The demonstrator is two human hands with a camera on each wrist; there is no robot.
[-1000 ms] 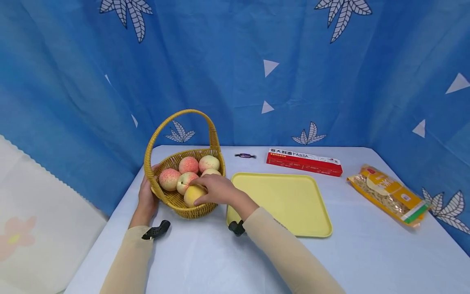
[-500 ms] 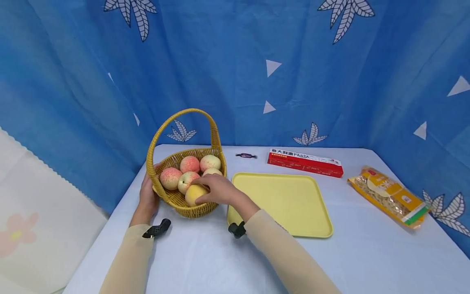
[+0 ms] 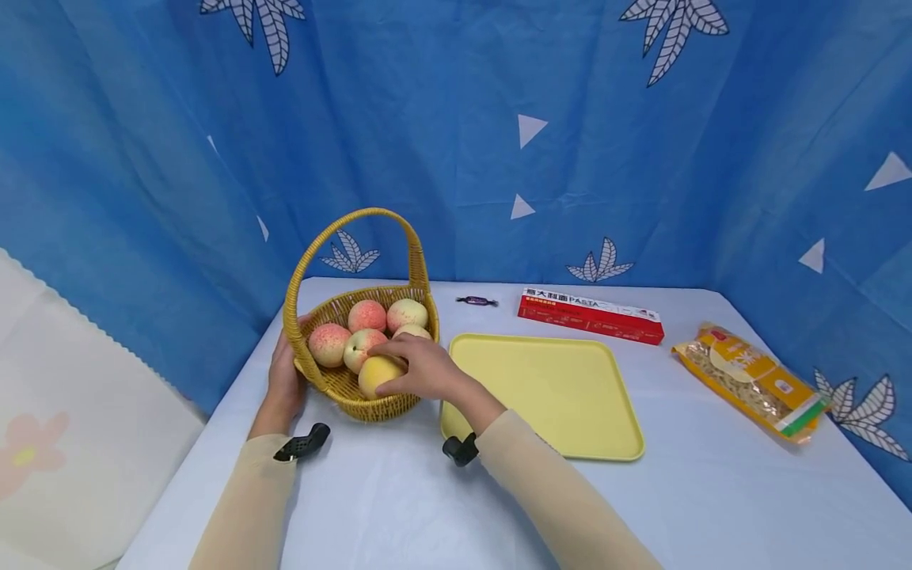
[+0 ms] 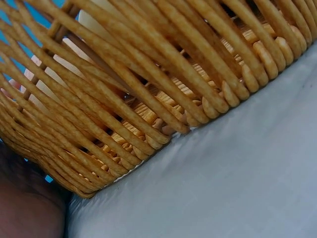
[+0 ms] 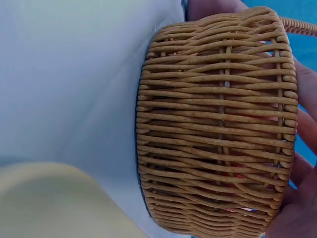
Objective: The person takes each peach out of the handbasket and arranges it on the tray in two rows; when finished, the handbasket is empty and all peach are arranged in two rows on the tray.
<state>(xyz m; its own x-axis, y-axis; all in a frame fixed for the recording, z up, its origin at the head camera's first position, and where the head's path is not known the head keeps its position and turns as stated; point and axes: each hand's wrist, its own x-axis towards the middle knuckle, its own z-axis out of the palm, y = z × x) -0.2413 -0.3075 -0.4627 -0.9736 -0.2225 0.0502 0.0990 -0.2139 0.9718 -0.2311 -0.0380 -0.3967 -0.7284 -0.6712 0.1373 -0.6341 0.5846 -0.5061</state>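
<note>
A basket [image 3: 366, 410] stands at left on the surface [image 3: 399, 499], a person's left grip [image 3: 286, 378] against its left side and the right grip [image 3: 423, 366] reaching over its right rim to the nearest peach [image 3: 378, 378]; five other peaches [image 3: 362, 348] lie beside and behind that one, all inside the basket. Just right of the basket lies a tray [image 3: 549, 396]; behind it sit a wrapped sweet [image 3: 476, 301], at left, and a pasta box [image 3: 590, 317], at right; a food packet [image 3: 751, 381] lies farther right; a curtain [image 3: 456, 142] hangs behind.
</note>
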